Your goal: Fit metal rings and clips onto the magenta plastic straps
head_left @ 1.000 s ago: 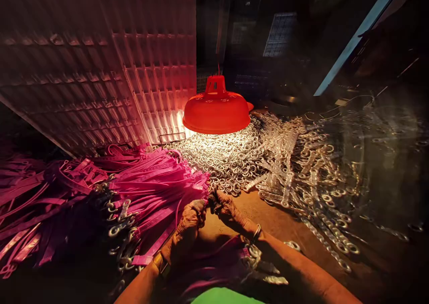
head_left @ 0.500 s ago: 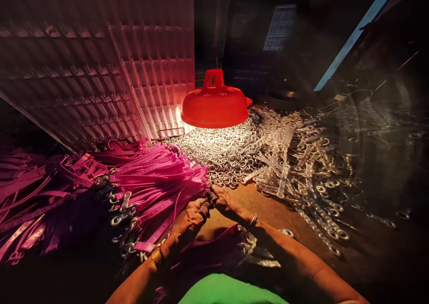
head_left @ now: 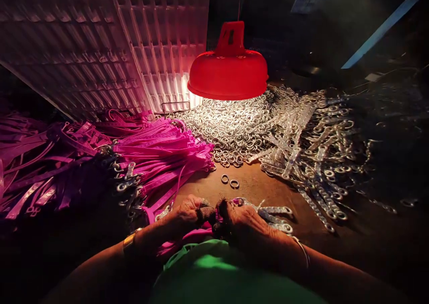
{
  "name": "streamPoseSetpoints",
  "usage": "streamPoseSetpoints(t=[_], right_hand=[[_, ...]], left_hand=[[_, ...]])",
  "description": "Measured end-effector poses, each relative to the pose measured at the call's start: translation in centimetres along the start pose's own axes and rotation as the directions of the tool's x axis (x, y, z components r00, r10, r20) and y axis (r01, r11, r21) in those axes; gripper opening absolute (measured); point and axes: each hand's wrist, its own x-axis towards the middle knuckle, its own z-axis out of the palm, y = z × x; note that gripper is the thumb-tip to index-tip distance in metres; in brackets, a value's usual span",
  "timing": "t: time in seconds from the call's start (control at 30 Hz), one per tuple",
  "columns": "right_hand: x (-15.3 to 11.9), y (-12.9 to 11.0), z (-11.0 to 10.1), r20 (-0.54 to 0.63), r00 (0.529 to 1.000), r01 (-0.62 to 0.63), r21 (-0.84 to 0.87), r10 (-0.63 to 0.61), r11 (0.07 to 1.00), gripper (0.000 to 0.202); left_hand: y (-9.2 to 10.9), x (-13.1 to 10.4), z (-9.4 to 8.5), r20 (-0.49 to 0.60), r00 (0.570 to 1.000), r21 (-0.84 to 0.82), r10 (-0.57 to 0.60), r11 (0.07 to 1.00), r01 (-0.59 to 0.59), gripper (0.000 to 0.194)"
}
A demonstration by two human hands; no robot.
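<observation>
Near my body, my left hand (head_left: 191, 209) and my right hand (head_left: 241, 218) are close together, fingers bent into a pinch. Dark coverings wrap some of the fingertips. Between the hands shows a pink strap (head_left: 218, 215), held in both; its end is hidden by the fingers. More pink straps (head_left: 194, 233) lie under and beside my left hand. Silver braided pieces with ring ends (head_left: 275, 211) stick out beyond my right hand. Two loose metal rings (head_left: 234, 184) rest on the brown tabletop (head_left: 201, 185) ahead of the hands.
A red lamp (head_left: 228, 76) hangs over a heap of metal rings (head_left: 231, 129). Silver ring-ended strips (head_left: 311, 147) are piled to the right. Bundled pink straps (head_left: 164, 152) lie at left, before a ribbed translucent panel (head_left: 161, 49). Green cloth (head_left: 214, 268) covers my lap.
Both hands have drawn back from beside the ring heap toward my body. Two loose rings now show on the table ahead of them. The view has tilted downward.
</observation>
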Motion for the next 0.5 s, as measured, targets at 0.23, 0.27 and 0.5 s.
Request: streamPoseSetpoints(t=[0.23,0.27,0.5], right_hand=[[-2.1,-0.1,2.8,-0.040,0.995,-0.090,0.092,0.094,0.992,0.005],[-2.2,0.0,2.9,-0.027,0.990,-0.132,0.175,0.139,0.976,0.004],[-1.8,-0.1,2.4,0.047,0.986,-0.164,0.451,0.160,0.878,0.011]], left_hand=[[-2.9,-1.6,1.7,0.157,0.987,-0.191,-0.036,0.979,0.066,0.052],[-3.0,-1.9,2.0,0.133,0.991,-0.226,-0.034,0.972,0.063,0.052],[-3.3,-1.5,3.1,0.034,0.999,-0.353,-0.006,0.936,0.018,0.050]])
